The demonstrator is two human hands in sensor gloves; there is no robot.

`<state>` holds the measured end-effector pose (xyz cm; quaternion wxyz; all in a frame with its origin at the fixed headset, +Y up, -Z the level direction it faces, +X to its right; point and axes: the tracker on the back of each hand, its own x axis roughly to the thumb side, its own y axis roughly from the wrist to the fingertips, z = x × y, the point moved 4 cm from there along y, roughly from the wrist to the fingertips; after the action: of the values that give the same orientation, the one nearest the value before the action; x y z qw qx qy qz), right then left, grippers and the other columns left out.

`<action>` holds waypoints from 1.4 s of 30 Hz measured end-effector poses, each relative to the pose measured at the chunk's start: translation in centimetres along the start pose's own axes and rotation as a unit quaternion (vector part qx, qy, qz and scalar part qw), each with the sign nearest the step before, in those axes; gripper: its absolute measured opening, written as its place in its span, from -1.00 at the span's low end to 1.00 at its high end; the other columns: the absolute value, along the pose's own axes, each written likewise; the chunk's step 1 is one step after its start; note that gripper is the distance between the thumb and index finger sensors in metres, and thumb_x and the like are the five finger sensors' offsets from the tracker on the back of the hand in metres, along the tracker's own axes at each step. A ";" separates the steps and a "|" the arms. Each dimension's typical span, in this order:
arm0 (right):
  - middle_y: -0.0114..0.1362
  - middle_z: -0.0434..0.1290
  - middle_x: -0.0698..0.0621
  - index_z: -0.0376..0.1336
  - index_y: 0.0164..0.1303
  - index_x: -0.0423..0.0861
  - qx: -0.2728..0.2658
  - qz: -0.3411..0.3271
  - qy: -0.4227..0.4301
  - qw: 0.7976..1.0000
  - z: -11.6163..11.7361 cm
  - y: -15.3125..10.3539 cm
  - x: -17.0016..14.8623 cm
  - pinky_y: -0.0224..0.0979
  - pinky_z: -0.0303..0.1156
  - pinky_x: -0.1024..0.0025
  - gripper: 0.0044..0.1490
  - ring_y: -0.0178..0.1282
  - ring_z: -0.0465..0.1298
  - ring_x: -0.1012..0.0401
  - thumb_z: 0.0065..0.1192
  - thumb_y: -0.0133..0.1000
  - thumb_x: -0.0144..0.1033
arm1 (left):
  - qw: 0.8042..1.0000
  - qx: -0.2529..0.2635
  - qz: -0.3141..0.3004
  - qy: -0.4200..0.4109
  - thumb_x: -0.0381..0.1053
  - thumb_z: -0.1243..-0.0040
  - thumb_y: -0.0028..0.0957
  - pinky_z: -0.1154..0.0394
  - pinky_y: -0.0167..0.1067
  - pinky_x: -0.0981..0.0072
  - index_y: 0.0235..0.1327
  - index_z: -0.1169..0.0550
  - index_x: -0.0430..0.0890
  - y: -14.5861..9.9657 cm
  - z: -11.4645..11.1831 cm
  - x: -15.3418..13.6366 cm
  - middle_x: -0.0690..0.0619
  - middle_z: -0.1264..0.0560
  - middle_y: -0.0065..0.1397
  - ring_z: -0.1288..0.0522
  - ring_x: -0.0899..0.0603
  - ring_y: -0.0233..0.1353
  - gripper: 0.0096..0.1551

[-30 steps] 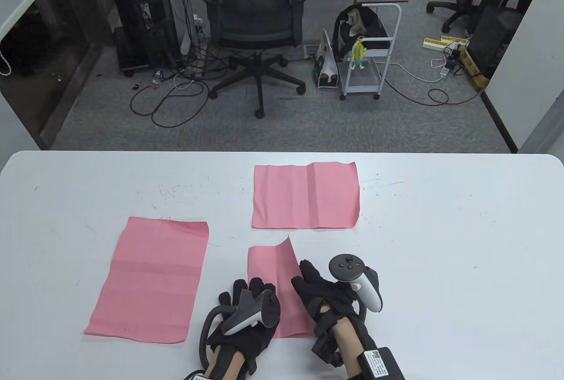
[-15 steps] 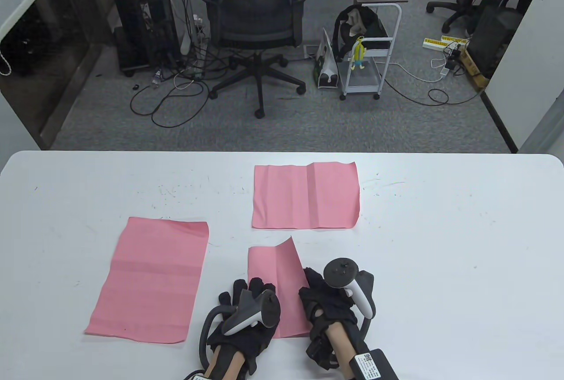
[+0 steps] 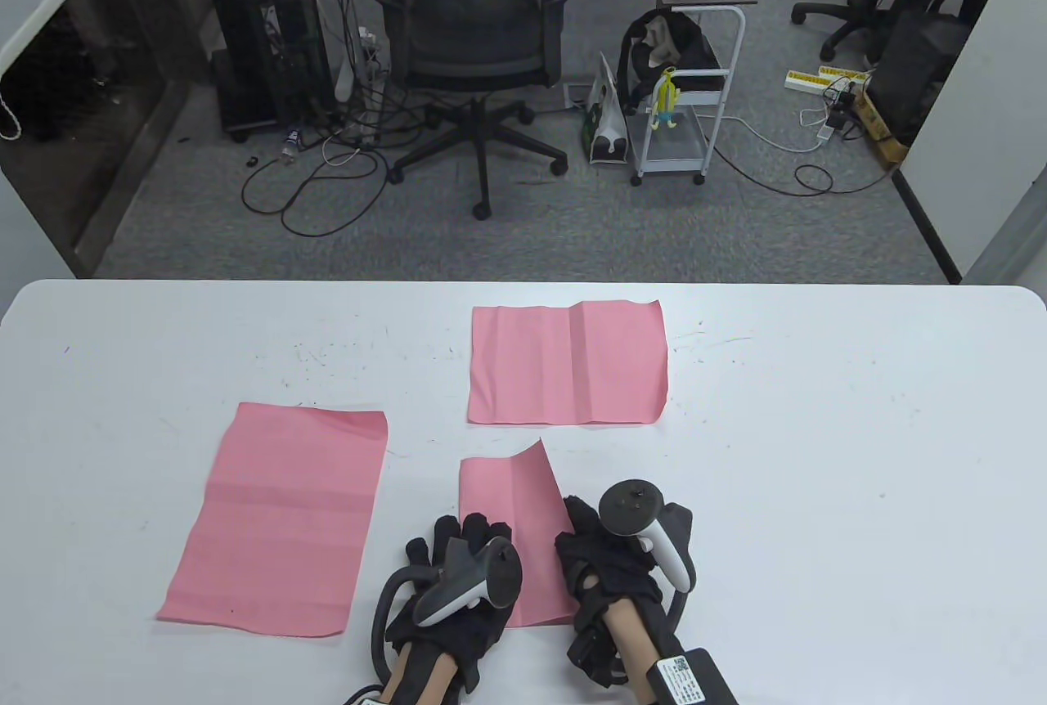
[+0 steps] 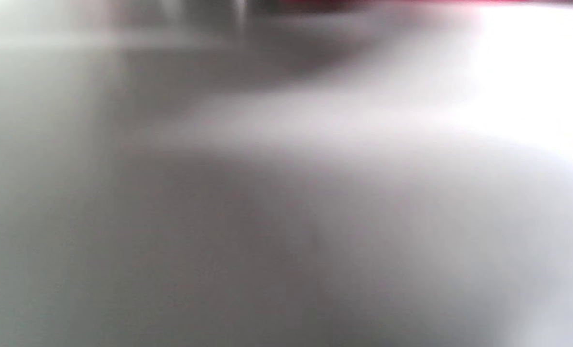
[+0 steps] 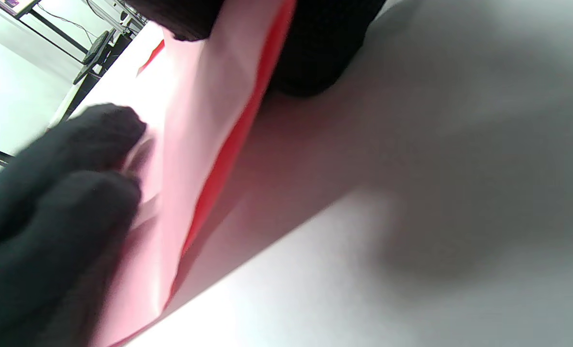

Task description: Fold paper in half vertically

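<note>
A pink paper [image 3: 509, 496], folded lengthwise, lies on the white table [image 3: 818, 451] at the near middle. Its far right corner curls up. My left hand [image 3: 458, 545] rests flat on the paper's left part, fingers spread. My right hand [image 3: 582, 529] is at the paper's right edge. In the right wrist view the paper [image 5: 194, 120] runs between my right fingers [image 5: 320, 53], which pinch its lifted edge, and the left hand's glove [image 5: 59, 193] presses on it. The left wrist view is a blur of table surface.
A larger pink sheet [image 3: 278, 517] lies flat to the left of my left hand. Another creased pink sheet [image 3: 568, 365] lies farther back at the middle. An office chair and a cart stand on the floor beyond the table's far edge.
My right hand has drawn back a little toward the near edge and turned, closing onto the paper's right edge. The curled corner stands slightly higher. My left hand has not moved.
</note>
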<state>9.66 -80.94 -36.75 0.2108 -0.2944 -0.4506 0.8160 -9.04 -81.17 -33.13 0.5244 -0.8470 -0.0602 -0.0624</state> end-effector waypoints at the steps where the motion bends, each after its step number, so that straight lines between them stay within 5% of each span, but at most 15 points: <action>1: 0.30 0.51 0.20 0.09 0.48 0.06 -0.001 -0.001 0.000 1.000 0.0 0.0 0.0 -0.01 0.60 0.50 -0.28 -0.06 0.67 0.42 0.24 0.10 -0.17 | 1.000 0.028 0.003 0.000 0.33 0.44 0.23 0.25 0.55 -0.52 0.75 0.26 0.08 -0.4 0.8 0.0 -0.07 0.33 0.83 0.35 -0.42 0.76 -0.12; 9: 0.30 0.51 0.20 0.10 0.47 0.06 -0.004 -0.004 0.004 1.000 0.1 0.0 -0.1 -0.01 0.59 0.51 -0.28 -0.05 0.67 0.42 0.24 0.10 -0.16 | 0.983 0.181 0.000 0.020 0.38 0.37 0.19 0.12 0.58 -0.54 0.77 0.17 0.09 -4.3 5.2 0.2 -0.06 0.15 0.86 0.21 -0.41 0.79 -0.09; 24: 0.28 0.54 0.13 0.16 0.44 0.05 0.044 -0.026 0.126 0.991 -1.0 -0.2 -1.6 0.05 0.59 0.37 -0.33 -0.01 0.68 0.30 0.25 0.08 -0.21 | 0.977 0.214 0.001 0.015 0.38 0.36 0.19 0.11 0.55 -0.56 0.78 0.13 0.08 -5.1 5.8 0.4 -0.09 0.11 0.87 0.14 -0.44 0.79 -0.09; 42: 0.29 0.55 0.16 0.22 0.38 0.16 -0.120 0.009 0.145 0.982 -17.5 -8.0 -8.2 0.12 0.58 0.28 -0.38 0.04 0.68 0.25 0.28 0.07 -0.22 | 0.978 0.208 0.001 0.033 0.37 0.37 0.19 0.12 0.55 -0.56 0.78 0.12 0.08 -4.8 5.3 0.9 -0.10 0.10 0.87 0.15 -0.43 0.79 -0.09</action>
<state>28.04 -71.22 -34.82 0.2296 -0.4368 -0.5075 0.7064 -8.69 -74.30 -31.05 0.6910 -0.7169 -0.0536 -0.0758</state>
